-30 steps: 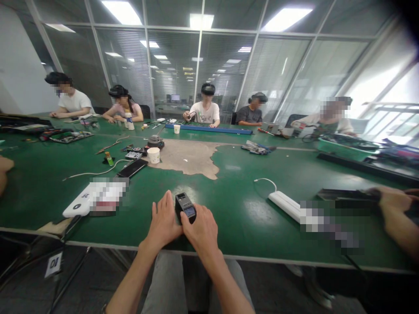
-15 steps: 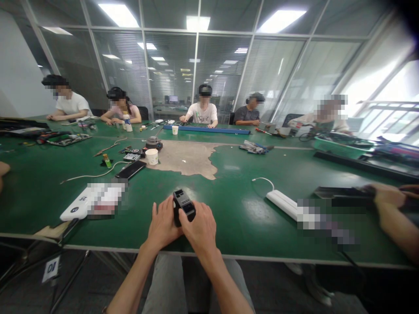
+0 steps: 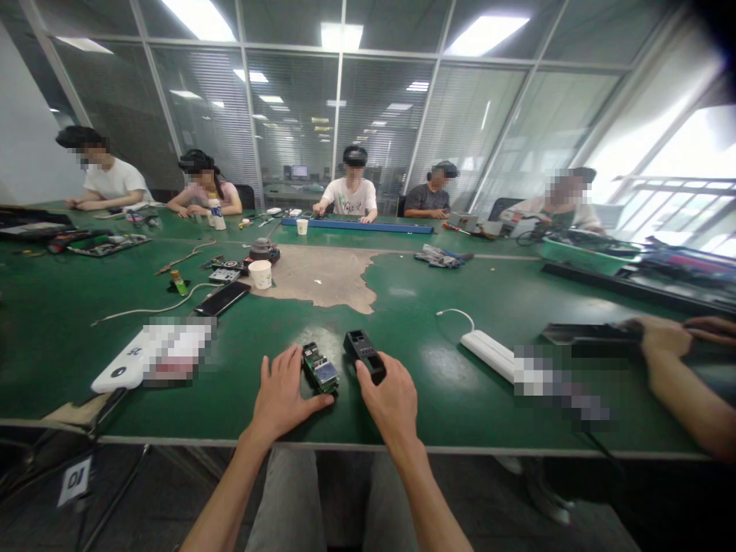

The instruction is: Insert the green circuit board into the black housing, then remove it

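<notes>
A green circuit board with a small screen (image 3: 322, 371) lies on the green table (image 3: 437, 418) in front of me. My left hand (image 3: 286, 392) rests beside its left edge, fingers apart and thumb stretched below the board's near end. To the right, a black plastic housing (image 3: 357, 346) with openings in its face is gripped between the thumb and fingers of my right hand (image 3: 392, 389). A gap of bare table separates board and housing.
On the left lie a white device (image 3: 122, 368), a black phone (image 3: 223, 298) and a paper cup (image 3: 261, 274). A white power strip (image 3: 488, 355) is at right, near another person's hand (image 3: 664, 337). Several people sit across the table.
The black housing has come away from the circuit board and moved right in my right hand. My left hand has spread beside the now exposed board. The view has shifted slightly.
</notes>
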Demonstrator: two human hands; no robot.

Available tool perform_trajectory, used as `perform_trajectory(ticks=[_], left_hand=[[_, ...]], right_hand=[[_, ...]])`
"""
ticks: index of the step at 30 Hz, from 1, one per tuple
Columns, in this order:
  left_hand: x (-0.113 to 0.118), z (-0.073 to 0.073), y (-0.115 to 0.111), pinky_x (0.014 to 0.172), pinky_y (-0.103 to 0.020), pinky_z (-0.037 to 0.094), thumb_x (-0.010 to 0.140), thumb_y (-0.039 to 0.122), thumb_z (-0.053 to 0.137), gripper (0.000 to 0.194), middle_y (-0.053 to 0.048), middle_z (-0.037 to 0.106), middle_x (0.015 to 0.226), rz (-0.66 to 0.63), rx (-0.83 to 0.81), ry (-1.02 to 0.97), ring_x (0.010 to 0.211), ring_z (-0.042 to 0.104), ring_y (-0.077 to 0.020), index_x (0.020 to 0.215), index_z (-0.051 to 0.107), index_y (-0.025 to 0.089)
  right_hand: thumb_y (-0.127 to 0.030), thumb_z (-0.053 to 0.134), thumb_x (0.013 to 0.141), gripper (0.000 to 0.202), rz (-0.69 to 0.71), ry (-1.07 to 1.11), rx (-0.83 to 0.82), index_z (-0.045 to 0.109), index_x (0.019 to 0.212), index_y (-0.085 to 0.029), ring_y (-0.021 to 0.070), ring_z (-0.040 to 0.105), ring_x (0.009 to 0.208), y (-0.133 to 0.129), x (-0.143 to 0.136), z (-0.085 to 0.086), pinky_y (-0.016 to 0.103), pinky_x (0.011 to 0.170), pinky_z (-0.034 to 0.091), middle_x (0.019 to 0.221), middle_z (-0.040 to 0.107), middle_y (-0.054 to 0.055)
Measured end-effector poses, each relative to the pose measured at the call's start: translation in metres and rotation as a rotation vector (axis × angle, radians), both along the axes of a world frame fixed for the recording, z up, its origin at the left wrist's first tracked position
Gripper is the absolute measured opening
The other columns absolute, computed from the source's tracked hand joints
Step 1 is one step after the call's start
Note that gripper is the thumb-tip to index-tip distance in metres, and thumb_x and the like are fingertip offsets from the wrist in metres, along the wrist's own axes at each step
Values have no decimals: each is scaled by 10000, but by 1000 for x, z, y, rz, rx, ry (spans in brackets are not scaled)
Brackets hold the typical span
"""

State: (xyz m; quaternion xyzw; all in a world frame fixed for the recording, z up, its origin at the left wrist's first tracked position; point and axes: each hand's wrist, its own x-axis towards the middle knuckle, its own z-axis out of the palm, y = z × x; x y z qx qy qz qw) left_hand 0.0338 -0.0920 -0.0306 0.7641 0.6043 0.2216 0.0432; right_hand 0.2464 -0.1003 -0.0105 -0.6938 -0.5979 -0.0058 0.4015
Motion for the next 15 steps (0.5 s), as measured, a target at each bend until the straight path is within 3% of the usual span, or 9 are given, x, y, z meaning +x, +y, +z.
perform_trajectory(ticks=[6, 12, 15], left_hand=[[0, -1, 1, 1161, -587, 100, 685, 818, 525, 1025, -164, 381, 1499, -3, 3, 14, 1396, 309, -354, 1462, 300, 190], [-1, -4, 1, 1161, -593, 93, 681, 824, 521, 1114, -194, 303, 1538, 1, 3, 23, 1422, 264, -361, 1506, 183, 155], [-1, -4, 1, 1162, -592, 92, 674, 820, 533, 1104, -188, 293, 1544, -4, 6, 26, 1424, 259, -363, 1501, 201, 167]], right_hand=[[-452, 534, 865, 408, -12, -69, -72, 618, 1120, -144, 259, 586, 969, 0, -2, -11, 346, 844, 426, 996, 656, 124], [-538, 583, 828, 664, -27, -122, -46, 507, 1303, -79, 299, 543, 1062, -5, 0, -10, 384, 908, 415, 1129, 611, 177], [-525, 575, 837, 639, -27, -106, -43, 519, 1290, -79, 292, 549, 1051, -4, 1, -10, 380, 911, 416, 1118, 617, 172]])
